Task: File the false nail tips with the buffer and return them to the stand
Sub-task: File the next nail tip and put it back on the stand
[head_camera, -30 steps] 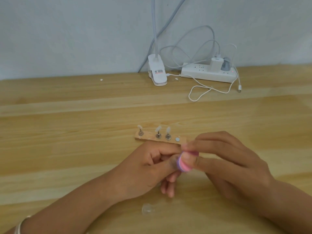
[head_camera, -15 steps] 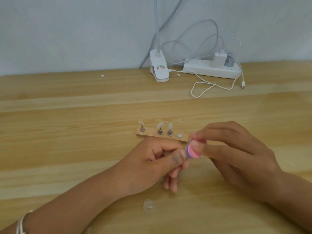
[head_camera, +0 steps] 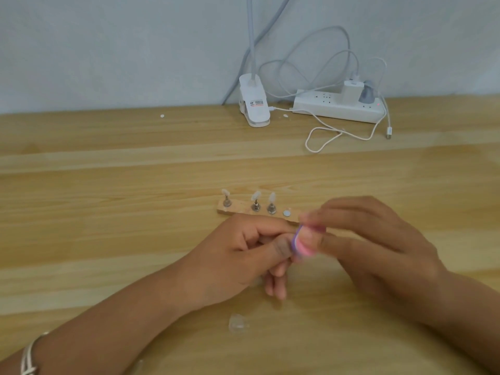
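A small wooden stand (head_camera: pixel 238 209) lies on the table with three pale nail tips (head_camera: pixel 256 196) upright on metal pegs and one bare round pad (head_camera: pixel 286 213). Just in front of it, my right hand (head_camera: pixel 373 247) pinches a pink and purple buffer (head_camera: pixel 303 243), blurred by motion. My left hand (head_camera: pixel 238 255) has thumb and forefinger pinched together against the buffer; whatever they hold is hidden. A clear nail tip (head_camera: pixel 238 322) lies loose on the table nearer to me.
At the back by the wall stand a white clip lamp base (head_camera: pixel 254 104) and a white power strip (head_camera: pixel 338 106) with plugs and a looping white cable (head_camera: pixel 324 136). A few small white specks lie near them.
The buffer in my right hand has shifted slightly against my left fingertips, and both hands sit a little further right in view. The stand and loose tip stay put.
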{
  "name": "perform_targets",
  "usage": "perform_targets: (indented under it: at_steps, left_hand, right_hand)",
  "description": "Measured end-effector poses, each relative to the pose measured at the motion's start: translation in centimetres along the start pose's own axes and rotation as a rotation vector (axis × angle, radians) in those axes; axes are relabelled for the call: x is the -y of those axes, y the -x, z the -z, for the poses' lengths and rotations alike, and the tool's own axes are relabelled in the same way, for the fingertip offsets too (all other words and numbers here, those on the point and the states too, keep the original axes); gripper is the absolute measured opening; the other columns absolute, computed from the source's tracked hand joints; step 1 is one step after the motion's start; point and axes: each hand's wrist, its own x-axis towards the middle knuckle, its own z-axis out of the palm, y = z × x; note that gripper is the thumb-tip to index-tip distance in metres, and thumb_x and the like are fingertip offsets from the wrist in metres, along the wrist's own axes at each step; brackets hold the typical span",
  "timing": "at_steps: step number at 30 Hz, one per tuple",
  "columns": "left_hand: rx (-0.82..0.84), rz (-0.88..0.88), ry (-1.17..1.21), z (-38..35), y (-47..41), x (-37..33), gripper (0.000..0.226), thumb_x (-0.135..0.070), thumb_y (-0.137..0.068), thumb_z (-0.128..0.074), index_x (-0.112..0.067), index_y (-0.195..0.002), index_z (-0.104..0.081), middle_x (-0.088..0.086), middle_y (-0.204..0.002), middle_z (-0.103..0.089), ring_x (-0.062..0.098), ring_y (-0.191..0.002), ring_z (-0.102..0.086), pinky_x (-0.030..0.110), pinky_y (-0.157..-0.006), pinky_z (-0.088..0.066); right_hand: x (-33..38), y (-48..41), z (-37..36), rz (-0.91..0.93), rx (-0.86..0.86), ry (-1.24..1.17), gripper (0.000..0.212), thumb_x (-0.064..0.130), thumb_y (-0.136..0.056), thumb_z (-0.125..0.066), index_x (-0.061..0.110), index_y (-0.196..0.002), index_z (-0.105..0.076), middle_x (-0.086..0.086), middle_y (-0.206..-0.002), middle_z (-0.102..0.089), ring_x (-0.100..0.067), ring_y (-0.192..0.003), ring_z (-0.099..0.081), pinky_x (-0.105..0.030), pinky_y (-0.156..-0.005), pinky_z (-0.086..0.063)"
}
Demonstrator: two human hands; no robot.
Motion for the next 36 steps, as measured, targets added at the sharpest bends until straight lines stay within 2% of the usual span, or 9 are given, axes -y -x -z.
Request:
perform_targets:
  at_steps: [3,6,10,15,19,24,26,31,36]
  left_hand:
    - [-0.016,0.006,0.003,0.1,0.0,0.0,0.023,-0.014,-0.095,-0.053,0.003,-0.084,-0.064,0.007,-0.060,-0.052,0.019,-0.053,-0.062,0.030,-0.052,-0.049]
    - [-0.025,0.004,0.001,0.0,0.0,0.1,0.025,-0.013,-0.094,-0.055,0.010,-0.095,-0.065,0.014,-0.062,-0.055,0.019,-0.054,-0.063,0.029,-0.052,-0.048]
    - [-0.042,0.004,-0.001,0.0,-0.1,0.1,0.023,-0.016,-0.095,-0.055,0.000,-0.082,-0.066,0.007,-0.061,-0.055,0.020,-0.056,-0.065,0.028,-0.053,-0.050]
    - [-0.039,-0.018,0.021,-0.1,-0.1,0.1,0.018,-0.013,-0.093,-0.058,-0.002,-0.098,-0.071,0.017,-0.066,-0.060,0.018,-0.061,-0.066,0.025,-0.056,-0.052]
    - [-0.070,-0.013,0.020,-0.2,-0.2,0.1,0.015,-0.013,-0.090,-0.058,-0.008,-0.085,-0.072,0.005,-0.064,-0.062,0.018,-0.062,-0.068,0.025,-0.056,-0.054]
    - [-0.044,-0.035,0.051,-0.2,-0.1,0.1,0.015,-0.009,-0.090,-0.058,-0.008,-0.096,-0.072,0.007,-0.071,-0.068,0.014,-0.065,-0.067,0.023,-0.060,-0.054]
    - [-0.068,-0.032,0.042,-0.2,-0.1,0.3,0.014,-0.011,-0.089,-0.059,-0.006,-0.092,-0.073,0.014,-0.071,-0.067,0.018,-0.067,-0.069,0.025,-0.060,-0.055]
    - [-0.062,-0.038,0.037,-0.1,-0.2,0.4,0.014,-0.012,-0.089,-0.061,-0.007,-0.092,-0.073,0.008,-0.072,-0.069,0.019,-0.069,-0.069,0.028,-0.062,-0.056]
    - [-0.081,-0.047,0.029,-0.1,-0.2,0.5,0.021,-0.007,-0.089,-0.059,0.009,-0.097,-0.070,0.018,-0.076,-0.067,0.022,-0.071,-0.069,0.028,-0.062,-0.055]
  right_hand:
    - [0.0,-0.3,-0.3,-0.050,-0.047,-0.007,0.040,-0.011,-0.084,-0.066,0.008,-0.118,-0.064,-0.011,-0.117,-0.068,-0.029,-0.101,-0.065,-0.032,-0.091,-0.050]
    - [1.0,-0.1,-0.7,0.001,-0.024,-0.064,0.033,-0.005,-0.091,-0.062,0.007,-0.122,-0.064,-0.010,-0.121,-0.067,-0.026,-0.108,-0.062,-0.031,-0.094,-0.048]
    - [-0.2,-0.4,0.1,-0.068,-0.018,-0.040,0.036,-0.011,-0.086,-0.061,0.008,-0.116,-0.064,-0.013,-0.115,-0.069,-0.031,-0.100,-0.066,-0.033,-0.090,-0.051]
    - [1.3,-0.4,-0.3,-0.053,-0.022,-0.120,0.030,-0.005,-0.095,-0.054,0.009,-0.118,-0.066,-0.009,-0.118,-0.067,-0.026,-0.105,-0.064,-0.030,-0.093,-0.048]
    - [0.2,-0.6,0.1,-0.097,-0.017,-0.087,0.030,-0.009,-0.090,-0.059,0.009,-0.113,-0.065,-0.012,-0.113,-0.069,-0.029,-0.099,-0.066,-0.035,-0.088,-0.052]
    - [1.2,-0.4,-0.2,-0.033,0.005,-0.101,0.034,-0.007,-0.090,-0.059,0.010,-0.119,-0.064,-0.009,-0.120,-0.067,-0.025,-0.106,-0.063,-0.029,-0.095,-0.047]
    - [0.1,-0.4,0.2,-0.066,0.015,-0.069,0.034,-0.008,-0.088,-0.060,0.010,-0.117,-0.064,-0.011,-0.117,-0.068,-0.027,-0.102,-0.065,-0.030,-0.093,-0.048]
    - [0.3,-0.4,0.0,-0.096,-0.036,-0.113,0.033,-0.010,-0.089,-0.059,0.009,-0.115,-0.066,-0.009,-0.117,-0.068,-0.025,-0.104,-0.064,-0.030,-0.093,-0.048]
    - [0.0,-0.4,0.2,-0.056,-0.007,-0.059,0.040,-0.013,-0.082,-0.063,0.009,-0.116,-0.063,-0.012,-0.116,-0.069,-0.029,-0.101,-0.066,-0.035,-0.089,-0.051]
